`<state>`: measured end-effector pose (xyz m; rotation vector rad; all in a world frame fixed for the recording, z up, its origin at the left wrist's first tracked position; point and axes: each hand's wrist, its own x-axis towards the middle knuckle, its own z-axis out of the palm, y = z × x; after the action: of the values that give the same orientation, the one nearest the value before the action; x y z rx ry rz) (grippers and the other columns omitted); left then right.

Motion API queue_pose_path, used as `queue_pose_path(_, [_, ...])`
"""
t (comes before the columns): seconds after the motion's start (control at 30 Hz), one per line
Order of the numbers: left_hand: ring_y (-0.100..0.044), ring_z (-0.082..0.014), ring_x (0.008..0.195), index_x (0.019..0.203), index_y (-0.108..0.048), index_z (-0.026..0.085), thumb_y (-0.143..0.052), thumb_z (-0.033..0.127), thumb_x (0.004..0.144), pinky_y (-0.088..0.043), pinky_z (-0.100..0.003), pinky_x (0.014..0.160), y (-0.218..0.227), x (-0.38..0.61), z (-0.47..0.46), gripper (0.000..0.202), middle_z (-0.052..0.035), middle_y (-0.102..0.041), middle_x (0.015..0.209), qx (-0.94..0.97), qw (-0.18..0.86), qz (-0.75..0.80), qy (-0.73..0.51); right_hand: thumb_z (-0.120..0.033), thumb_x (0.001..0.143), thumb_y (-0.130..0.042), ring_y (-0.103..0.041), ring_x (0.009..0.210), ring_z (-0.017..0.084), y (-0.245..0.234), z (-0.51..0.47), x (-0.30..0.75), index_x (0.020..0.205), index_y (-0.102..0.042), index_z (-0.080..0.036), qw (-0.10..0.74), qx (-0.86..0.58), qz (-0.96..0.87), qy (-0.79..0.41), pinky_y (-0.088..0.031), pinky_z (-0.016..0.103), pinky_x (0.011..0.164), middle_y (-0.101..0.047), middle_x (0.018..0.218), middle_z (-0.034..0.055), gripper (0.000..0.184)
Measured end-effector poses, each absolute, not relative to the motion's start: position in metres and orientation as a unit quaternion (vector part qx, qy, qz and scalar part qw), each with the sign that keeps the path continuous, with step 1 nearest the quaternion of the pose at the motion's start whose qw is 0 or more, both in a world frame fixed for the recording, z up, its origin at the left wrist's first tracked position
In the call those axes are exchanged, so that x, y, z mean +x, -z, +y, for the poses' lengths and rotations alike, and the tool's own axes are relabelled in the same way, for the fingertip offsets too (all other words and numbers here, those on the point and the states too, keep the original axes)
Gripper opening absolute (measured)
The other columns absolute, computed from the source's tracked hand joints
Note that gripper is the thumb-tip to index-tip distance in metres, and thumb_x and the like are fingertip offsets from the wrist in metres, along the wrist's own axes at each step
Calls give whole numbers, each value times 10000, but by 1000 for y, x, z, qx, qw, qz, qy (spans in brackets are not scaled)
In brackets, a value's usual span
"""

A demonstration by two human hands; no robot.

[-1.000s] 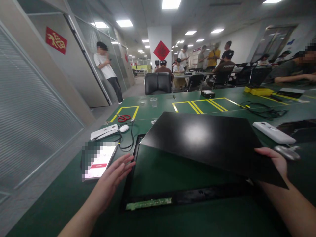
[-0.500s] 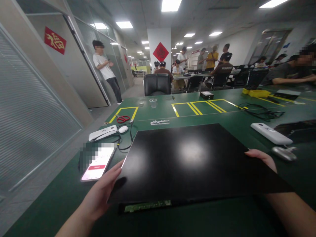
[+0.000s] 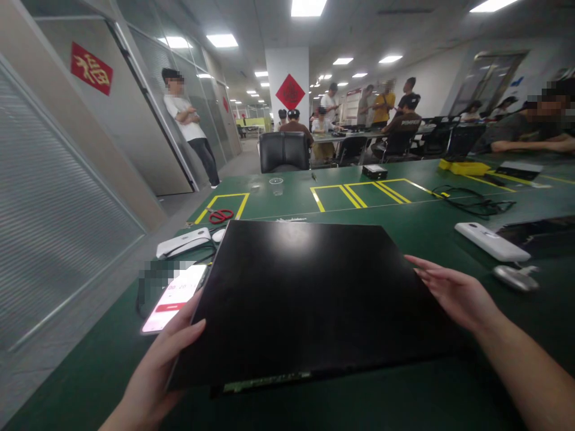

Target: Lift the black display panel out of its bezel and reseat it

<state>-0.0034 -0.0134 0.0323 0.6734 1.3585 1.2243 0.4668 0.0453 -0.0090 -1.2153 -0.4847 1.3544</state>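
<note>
A large flat black panel (image 3: 305, 293) lies on the green table (image 3: 404, 209), over a black frame whose green circuit strip (image 3: 265, 381) shows at the near edge. My left hand (image 3: 166, 353) holds the panel's near left edge, thumb on top. My right hand (image 3: 453, 290) rests flat at the panel's right edge with its fingers stretched out.
A lit phone (image 3: 173, 297) lies left of the panel, with a white device (image 3: 182, 241), a white mouse (image 3: 218, 234) and red scissors (image 3: 220, 215) beyond it. A white device (image 3: 487, 240) and a silver mouse (image 3: 514, 277) lie to the right. Several people sit and stand farther back.
The panel was raised on its right side and has come down flat over the frame. My left hand took hold of its left edge; my right hand slid from underneath to flat.
</note>
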Motion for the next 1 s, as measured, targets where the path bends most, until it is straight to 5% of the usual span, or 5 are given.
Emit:
queue_pose_path(0.33, [-731, -406, 1248, 1537, -619, 276, -797, 367, 793, -631, -485, 1014, -30, 2, -9, 771, -61, -829, 1290, 258, 551, 574, -548, -138, 691, -672, -812, 891, 271, 18, 48, 466, 1235, -655, -188, 580, -556, -252, -540, -655, 341, 704, -829, 1056, 178, 546])
queue_pose_path(0.57, [-623, -392, 1397, 1496, -663, 324, -868, 404, 720, -617, -396, 1045, -30, 8, -13, 807, 18, -786, 1378, 260, 530, 572, -570, -183, 698, -684, -795, 914, 264, 17, 47, 466, 1197, -699, -202, 581, -569, -277, -512, -622, 324, 685, -838, 1011, 138, 500])
queue_pose_path(0.73, [-500, -340, 1510, 1584, -534, 422, -924, 396, 648, -612, -286, 1013, -15, -9, -2, 1015, 106, -670, 1532, 286, 512, 559, -587, -174, 652, -702, -755, 824, 208, 14, 47, 465, 1108, -727, -174, 600, -569, -266, -495, -579, 245, 617, -833, 1023, 155, 456])
queue_pose_path(1.0, [-738, -332, 1244, 1619, -503, 312, -950, 384, 625, -646, -250, 883, -16, -2, 2, 1092, 1, -805, 1343, 303, 511, 565, -572, -172, 658, -697, -333, 390, 46, 13, 47, 463, 1030, -707, -166, 615, -554, -254, -500, -288, 184, 341, -827, 967, 184, 372])
